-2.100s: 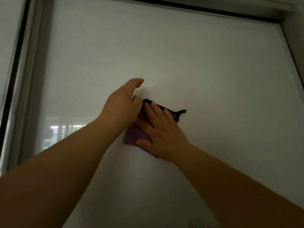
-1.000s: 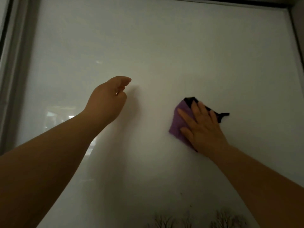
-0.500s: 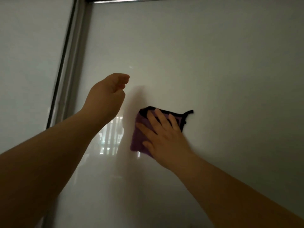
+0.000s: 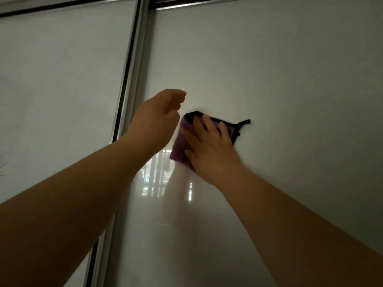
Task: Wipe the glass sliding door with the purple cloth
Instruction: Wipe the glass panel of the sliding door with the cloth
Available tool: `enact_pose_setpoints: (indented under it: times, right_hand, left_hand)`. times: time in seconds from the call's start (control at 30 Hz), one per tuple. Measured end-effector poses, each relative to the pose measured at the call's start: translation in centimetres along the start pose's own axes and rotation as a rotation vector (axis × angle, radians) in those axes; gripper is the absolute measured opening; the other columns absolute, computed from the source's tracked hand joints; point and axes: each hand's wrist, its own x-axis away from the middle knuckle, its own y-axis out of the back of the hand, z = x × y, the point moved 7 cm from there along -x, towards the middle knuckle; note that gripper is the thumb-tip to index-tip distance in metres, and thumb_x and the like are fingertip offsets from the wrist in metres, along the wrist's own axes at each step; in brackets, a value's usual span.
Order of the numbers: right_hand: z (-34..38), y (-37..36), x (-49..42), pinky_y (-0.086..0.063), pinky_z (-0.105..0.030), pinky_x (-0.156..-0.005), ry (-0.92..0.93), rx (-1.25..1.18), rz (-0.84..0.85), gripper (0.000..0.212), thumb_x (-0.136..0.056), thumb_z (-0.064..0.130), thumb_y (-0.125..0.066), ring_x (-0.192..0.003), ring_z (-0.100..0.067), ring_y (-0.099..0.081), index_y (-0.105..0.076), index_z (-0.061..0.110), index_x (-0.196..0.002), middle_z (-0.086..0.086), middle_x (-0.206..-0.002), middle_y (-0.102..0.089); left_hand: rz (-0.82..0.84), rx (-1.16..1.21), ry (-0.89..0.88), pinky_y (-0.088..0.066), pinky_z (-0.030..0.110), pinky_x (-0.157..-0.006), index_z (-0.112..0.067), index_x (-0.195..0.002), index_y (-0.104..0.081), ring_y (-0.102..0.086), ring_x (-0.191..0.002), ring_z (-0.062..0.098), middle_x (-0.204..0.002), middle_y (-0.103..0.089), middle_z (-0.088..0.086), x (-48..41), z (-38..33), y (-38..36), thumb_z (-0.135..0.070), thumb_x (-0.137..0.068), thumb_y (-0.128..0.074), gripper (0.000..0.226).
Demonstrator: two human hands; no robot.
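Two hands (image 4: 154, 123) (image 4: 210, 151), one cloth (image 4: 179, 145) — two panes (image 4: 62, 79) (image 4: 269, 69)

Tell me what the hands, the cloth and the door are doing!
glass sliding door: frosted, showing a pale reflection lower down.
purple cloth: pinned against the door, black-edged corner sticking out.
right hand: flat, fingers spread, pressing the cloth.
left hand: raised beside the cloth, fingers loosely curled, holding nothing.

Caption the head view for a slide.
Right hand presses the purple cloth flat on the glass door; left hand, loosely curled and empty, is raised beside it.
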Motion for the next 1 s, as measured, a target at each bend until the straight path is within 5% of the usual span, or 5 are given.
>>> enact_pose_setpoints:
  times: [0.27,0.43,0.63,0.87,1.0]
  right_hand:
    - [3.5,-1.5,5.6,-0.01,-0.047,-0.111,0.274,0.012,0.052,0.053,-0.093,0.042,-0.033,-0.14,-0.028,-0.017,-0.029,0.027,-0.143,-0.005,-0.154,-0.024]
    - [1.6,-0.1,1.7,-0.015,-0.047,-0.11,0.18,0.01,0.014,0.05,-0.093,0.039,-0.034,-0.139,-0.026,-0.019,-0.031,0.031,-0.142,-0.001,-0.153,-0.024]
    - [2.7,-1.0,-4.4,0.001,-0.052,-0.112,-0.043,0.006,-0.004,0.055,-0.095,0.05,-0.031,-0.143,-0.03,0.003,-0.021,0.029,-0.145,-0.003,-0.157,-0.008]
    - [10.0,-2.6,3.0,-0.012,-0.051,-0.11,0.236,-0.085,-0.008,0.06,-0.086,0.048,-0.04,-0.139,-0.033,-0.018,-0.034,0.026,-0.141,-0.007,-0.15,-0.029]
    - [12.7,-4.8,10.0,-0.004,-0.047,-0.111,0.403,-0.085,0.104,0.056,-0.089,0.049,-0.046,-0.142,-0.029,-0.011,-0.035,0.031,-0.141,-0.003,-0.153,-0.024]
  left_hand:
    - [0.083,0.049,-0.048,-0.042,0.03,-0.099,-0.022,-0.124,-0.052,-0.053,-0.109,0.004,-0.121,-0.06,-0.008,-0.1,-0.2,-2.2,0.005,-0.083,-0.037,0.051]
    - [0.114,0.065,-0.025,-0.042,0.026,-0.098,-0.023,-0.123,-0.053,-0.053,-0.111,0.004,-0.121,-0.06,-0.008,-0.6,1.6,-2.0,0.007,-0.081,-0.036,0.055]
    - [0.089,0.143,0.039,-0.049,0.034,-0.091,-0.032,-0.116,-0.057,-0.058,-0.104,0.002,-0.114,-0.062,-0.016,-2.2,4.0,-1.0,-0.001,-0.085,-0.042,0.046]
    - [0.053,0.101,-0.014,-0.038,0.004,-0.088,-0.023,-0.119,-0.055,-0.053,-0.106,-0.005,-0.116,-0.06,-0.012,-1.6,4.6,-0.9,0.008,-0.082,-0.036,0.052]
    - [0.084,0.092,0.007,-0.038,0.015,-0.095,-0.022,-0.122,-0.054,-0.052,-0.11,-0.002,-0.119,-0.058,-0.012,-0.6,4.7,-1.6,0.007,-0.084,-0.035,0.052]
